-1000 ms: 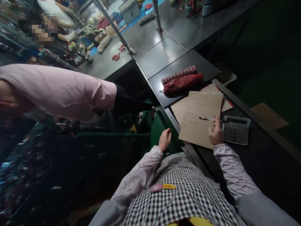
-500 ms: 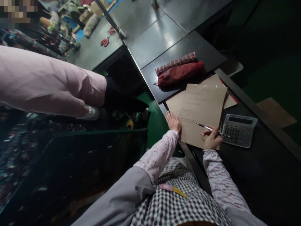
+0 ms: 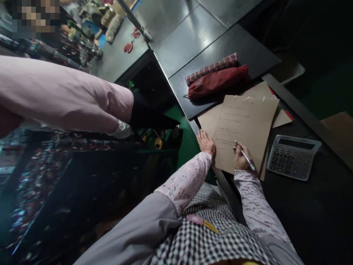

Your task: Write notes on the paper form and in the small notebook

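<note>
One camera sits on the person's head, looking forward and steeply down, close above the left hand [image 3: 206,142] and right hand [image 3: 240,159]. Beyond the hands the dark table [image 3: 303,206] runs away; left of the left hand the view seems too dim to read. No second view overlaps.
</note>
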`<state>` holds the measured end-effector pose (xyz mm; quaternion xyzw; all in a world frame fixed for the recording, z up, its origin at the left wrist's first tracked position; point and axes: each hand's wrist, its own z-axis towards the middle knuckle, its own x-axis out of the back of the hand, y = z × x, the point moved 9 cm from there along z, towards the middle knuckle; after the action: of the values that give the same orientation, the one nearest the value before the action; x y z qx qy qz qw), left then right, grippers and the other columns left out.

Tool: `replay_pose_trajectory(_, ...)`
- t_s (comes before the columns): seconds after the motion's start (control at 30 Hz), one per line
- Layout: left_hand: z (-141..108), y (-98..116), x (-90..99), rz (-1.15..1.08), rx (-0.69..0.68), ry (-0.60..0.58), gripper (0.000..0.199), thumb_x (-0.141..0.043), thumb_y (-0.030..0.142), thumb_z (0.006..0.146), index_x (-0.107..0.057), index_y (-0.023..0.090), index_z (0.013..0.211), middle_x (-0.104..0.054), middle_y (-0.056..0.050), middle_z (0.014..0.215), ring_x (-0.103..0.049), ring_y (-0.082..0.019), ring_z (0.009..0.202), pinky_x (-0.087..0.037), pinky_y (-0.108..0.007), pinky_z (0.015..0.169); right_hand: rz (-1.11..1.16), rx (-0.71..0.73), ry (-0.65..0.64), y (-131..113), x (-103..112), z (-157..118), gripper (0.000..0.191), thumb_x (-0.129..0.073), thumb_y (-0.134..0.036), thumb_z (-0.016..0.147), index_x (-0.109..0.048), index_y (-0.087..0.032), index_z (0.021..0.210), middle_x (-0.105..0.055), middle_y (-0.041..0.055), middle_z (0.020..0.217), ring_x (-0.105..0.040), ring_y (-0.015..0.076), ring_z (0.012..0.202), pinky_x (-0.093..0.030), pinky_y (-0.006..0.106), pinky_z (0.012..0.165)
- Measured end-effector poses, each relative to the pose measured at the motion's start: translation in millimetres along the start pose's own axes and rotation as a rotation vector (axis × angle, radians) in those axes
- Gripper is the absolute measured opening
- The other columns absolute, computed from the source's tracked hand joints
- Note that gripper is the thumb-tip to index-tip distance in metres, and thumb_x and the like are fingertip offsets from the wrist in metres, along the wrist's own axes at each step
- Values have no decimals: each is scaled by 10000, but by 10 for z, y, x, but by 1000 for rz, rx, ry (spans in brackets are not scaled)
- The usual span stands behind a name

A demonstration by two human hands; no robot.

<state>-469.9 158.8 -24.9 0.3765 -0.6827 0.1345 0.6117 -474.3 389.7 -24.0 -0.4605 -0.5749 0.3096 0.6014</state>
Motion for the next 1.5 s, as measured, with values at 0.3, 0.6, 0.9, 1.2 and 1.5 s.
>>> replay_pose_trajectory(0.3,-8,-12,-33,30,-18,-3,562,-301,279,1025,-320,60,1543,-226,-58,1639,-138,-226,1548,-109,-422,1316,-175,51,33,-9,-8,-5,447,-459,-544,926,-635,-133,929,-679,73,738,-633,163,643,-461,242,607)
replay_pose_trajectory(0.6,-17,1,-2,17,-5,-7,561,-323,274,1016,-339,69,1538,-244,-55,1636,-153,-223,1546,-111,-415,1316,-235,16,23,64,-19,46,537,-427,-615,886,-684,-143,868,-696,75,769,-644,177,690,-477,263,669)
replay_pose_trajectory(0.9,-28,9,-33,48,-18,9,564,-301,285,1017,-339,83,1541,-245,-41,1639,-141,-215,1548,-121,-414,1317,-252,24,27,-26,29,27,486,-498,-586,855,-691,-140,864,-691,81,766,-657,202,696,-481,283,664)
replay_pose_trajectory(1.2,-38,37,17,61,-10,-10,557,-302,282,1022,-335,85,1542,-237,-39,1639,-148,-219,1547,-127,-420,1315,-348,21,9,-1,19,74,585,-361,-643,846,-645,-134,798,-659,131,731,-620,218,643,-391,269,566)
replay_pose_trajectory(1.5,-10,15,-4,36,-1,-25,551,-358,256,1011,-357,67,1529,-259,-62,1632,-166,-241,1543,-127,-428,1312,-353,41,-7,-43,12,54,547,-367,-605,868,-636,-136,791,-637,119,690,-585,174,604,-350,234,539)
